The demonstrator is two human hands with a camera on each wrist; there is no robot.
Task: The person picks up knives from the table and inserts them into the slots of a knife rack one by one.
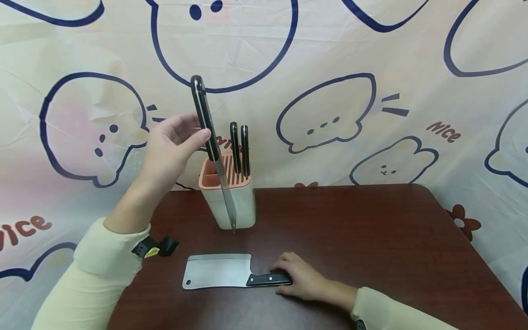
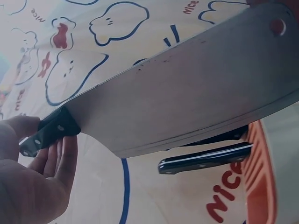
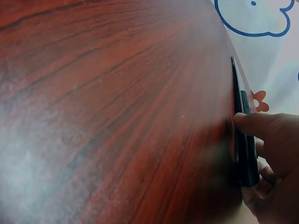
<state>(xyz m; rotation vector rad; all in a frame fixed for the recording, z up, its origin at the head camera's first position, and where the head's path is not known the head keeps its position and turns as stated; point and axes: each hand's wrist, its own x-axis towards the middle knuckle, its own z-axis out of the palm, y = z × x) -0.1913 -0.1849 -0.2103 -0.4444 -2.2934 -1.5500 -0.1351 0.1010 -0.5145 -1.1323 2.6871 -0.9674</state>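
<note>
My left hand (image 1: 171,146) pinches the black handle of a wide-bladed kitchen knife (image 1: 226,195) in the air, in front of the knife block (image 1: 243,208). Its tip points down. Seen broadside in the left wrist view, the knife's blade (image 2: 173,88) has a curved edge and a hole near the end. On the table lies a cleaver (image 1: 218,271), flat, blade to the left. My right hand (image 1: 303,277) grips the end of its black handle (image 3: 245,154), thumb on one side and fingers on the other in the right wrist view.
Two black-handled knives (image 1: 240,149) stand upright in the block's orange slotted top, which also has an open compartment at left. The block stands near the back edge of the dark wooden table (image 1: 350,229). A printed cloth (image 1: 326,55) hangs behind.
</note>
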